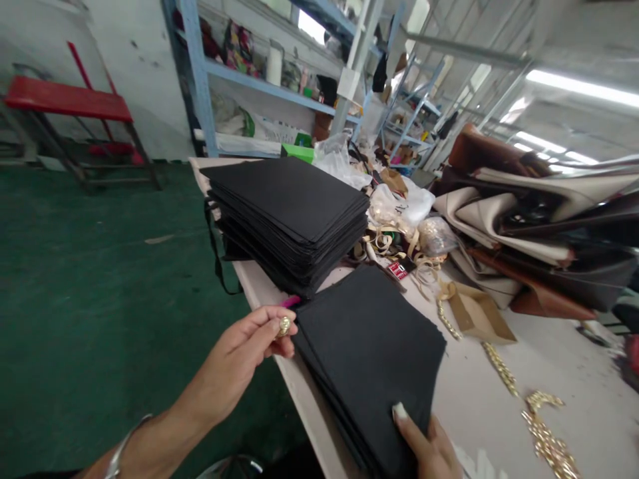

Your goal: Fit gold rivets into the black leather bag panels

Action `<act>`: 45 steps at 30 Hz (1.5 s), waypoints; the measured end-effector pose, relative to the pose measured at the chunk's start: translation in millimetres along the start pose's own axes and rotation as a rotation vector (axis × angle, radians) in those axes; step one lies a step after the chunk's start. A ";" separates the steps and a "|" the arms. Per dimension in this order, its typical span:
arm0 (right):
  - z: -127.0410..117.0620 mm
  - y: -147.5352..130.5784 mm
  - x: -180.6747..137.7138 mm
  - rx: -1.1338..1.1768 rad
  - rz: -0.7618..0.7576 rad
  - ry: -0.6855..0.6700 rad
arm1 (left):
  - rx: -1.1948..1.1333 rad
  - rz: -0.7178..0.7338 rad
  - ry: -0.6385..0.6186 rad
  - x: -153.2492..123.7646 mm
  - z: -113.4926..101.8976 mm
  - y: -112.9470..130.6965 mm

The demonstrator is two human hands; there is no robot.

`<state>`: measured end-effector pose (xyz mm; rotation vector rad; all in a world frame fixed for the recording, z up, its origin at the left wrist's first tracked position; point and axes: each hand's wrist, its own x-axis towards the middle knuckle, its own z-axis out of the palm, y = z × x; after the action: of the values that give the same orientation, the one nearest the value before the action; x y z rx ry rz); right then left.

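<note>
My left hand (259, 336) is closed in a pinch at the table's near left edge, with a small shiny gold metal piece (284, 325) between thumb and fingertips. It is beside the left corner of a smaller stack of black sheets (369, 339). My right hand (426, 442) grips the near right edge of that stack, thumb on top and the other fingers at its side, partly hidden. A taller stack of black sheets (284, 199) stands just behind. Between the stacks and my left hand a bit of a magenta object (291, 301) shows.
Chains of gold pieces (549, 442) and an open cardboard box (482, 316) lie on the pale table (564, 359) to the right. Folded brown and black leather-like material (539, 219) is piled behind them. Straps and plastic bags (399, 206) clutter the back. A red bench (70, 100) stands left.
</note>
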<state>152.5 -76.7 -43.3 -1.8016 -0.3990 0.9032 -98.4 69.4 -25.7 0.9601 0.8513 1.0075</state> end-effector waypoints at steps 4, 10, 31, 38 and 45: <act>19.5 -12.1 9.3 -0.021 -0.086 -0.067 | 0.076 -0.058 -0.118 -13.3 13.5 -4.1; -6.2 -22.0 -24.3 -0.284 -0.380 0.119 | 0.054 -0.147 -0.251 -36.0 36.5 -17.2; 26.6 1.3 -44.8 -0.556 -1.191 -0.228 | 0.059 -0.329 -0.293 -53.7 69.6 -45.4; 17.6 -15.4 -16.0 -0.463 -0.714 -0.118 | -0.116 -0.435 -0.198 -52.5 52.4 -34.3; 31.5 -40.3 29.4 -0.181 -0.336 -0.241 | 0.080 -0.249 -0.199 -54.4 29.2 -23.4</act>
<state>154.3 -20.9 -24.3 -1.7210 -0.9336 0.8671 -81.8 5.6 -30.1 0.9773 0.8247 0.6577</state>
